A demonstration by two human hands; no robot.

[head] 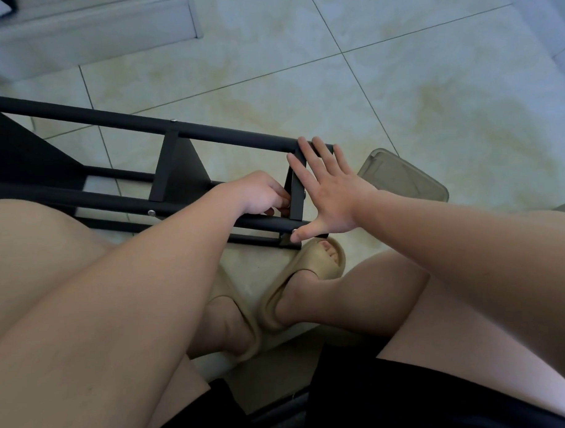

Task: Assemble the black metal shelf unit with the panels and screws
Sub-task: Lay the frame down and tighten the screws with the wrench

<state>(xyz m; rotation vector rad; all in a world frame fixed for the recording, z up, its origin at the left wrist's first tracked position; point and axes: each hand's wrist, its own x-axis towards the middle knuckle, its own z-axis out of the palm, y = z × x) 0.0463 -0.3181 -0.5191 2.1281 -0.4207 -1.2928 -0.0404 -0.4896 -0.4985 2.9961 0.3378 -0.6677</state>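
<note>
Pale glossy floor tiles [399, 97] carry the black tubular metal shelf frame [118, 121], which lies on its side just before the seated person's knees, with silver screw heads [151, 213] on its rails. Its left end is cut off. The left hand [261, 192] curls at the flat black end panel [296, 197]; its fingertips are hidden, so I cannot tell what it grips. The right hand [331, 193] is flat with fingers spread, pressing that panel.

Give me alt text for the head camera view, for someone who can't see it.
A seated person's right hand presses flat against the end panel of a black metal shelf frame lying on a tiled floor, while the left hand curls its fingers beside it.
</note>
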